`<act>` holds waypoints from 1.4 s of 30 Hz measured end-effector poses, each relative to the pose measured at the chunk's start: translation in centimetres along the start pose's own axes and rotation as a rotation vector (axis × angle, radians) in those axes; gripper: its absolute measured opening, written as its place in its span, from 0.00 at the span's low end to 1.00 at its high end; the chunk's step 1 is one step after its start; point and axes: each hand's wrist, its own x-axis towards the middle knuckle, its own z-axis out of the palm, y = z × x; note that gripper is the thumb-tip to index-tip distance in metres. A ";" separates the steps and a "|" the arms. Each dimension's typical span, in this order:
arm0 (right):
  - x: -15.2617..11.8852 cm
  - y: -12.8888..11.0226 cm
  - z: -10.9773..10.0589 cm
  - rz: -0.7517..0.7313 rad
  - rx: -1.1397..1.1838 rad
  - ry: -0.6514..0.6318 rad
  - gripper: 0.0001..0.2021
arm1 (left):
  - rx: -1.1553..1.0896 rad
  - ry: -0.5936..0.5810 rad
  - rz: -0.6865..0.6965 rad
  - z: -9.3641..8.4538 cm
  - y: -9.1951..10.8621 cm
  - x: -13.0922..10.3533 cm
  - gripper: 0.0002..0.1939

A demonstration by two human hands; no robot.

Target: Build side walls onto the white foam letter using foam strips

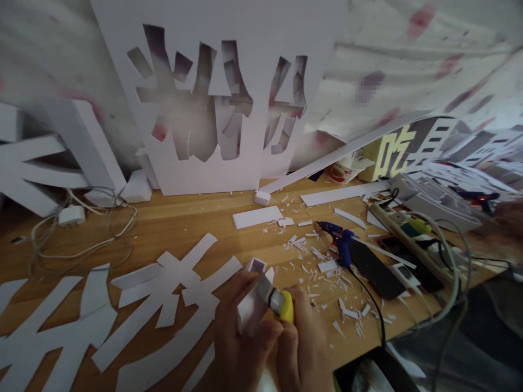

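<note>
Near the bottom middle, my left hand (241, 343) is closed around a small white foam-board piece (248, 311) with a hollow, box-like end. My right hand (304, 337) grips a yellow utility knife (287, 307), its blade against or just beside the white piece; the exact contact is hard to tell. Cut white character shapes (180, 272) lie flat to the left of my hands. To the right, a blue hot glue gun (341, 239) rests on the table with a white glue stick out of its back, amid small white scraps (314, 253).
A white board with character cutouts (183, 177) leans at the back. Cables with a white adapter (71, 215) lie left. Phones (376, 269), a power strip (408, 234) and a paper cup (342, 171) stand or lie right. Another person's hand (509, 226) is at the far right, near a second glue gun (484, 198).
</note>
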 end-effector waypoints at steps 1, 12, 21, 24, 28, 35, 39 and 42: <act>0.0 0.1 0.0 -0.017 -0.015 -0.012 0.29 | 0.019 0.000 -0.003 -0.4 -0.4 -0.2 0.21; 0.0 0.4 0.3 -0.011 -0.024 -0.045 0.28 | 0.353 0.103 0.345 1.6 3.0 1.7 0.07; 0.9 2.0 -0.4 0.090 -0.058 0.193 0.23 | 0.222 0.206 0.265 1.9 4.1 2.1 0.02; 1.1 3.2 -1.3 0.046 0.033 0.182 0.19 | 0.009 0.241 -0.181 2.6 4.4 2.0 0.17; 1.2 3.3 -1.8 -0.018 0.216 0.091 0.18 | -0.124 0.226 -0.458 3.7 5.5 1.9 0.27; 2.8 2.7 -3.7 -0.230 -0.045 0.007 0.28 | -0.094 0.006 -0.557 1.9 6.4 1.9 0.24; 3.4 3.0 -4.9 -0.335 -0.166 0.048 0.27 | -0.061 -0.110 -0.467 0.5 6.3 2.1 0.22; 3.6 2.6 -5.3 -0.382 -0.186 0.019 0.28 | -0.018 -0.185 -0.410 0.0 6.4 2.2 0.19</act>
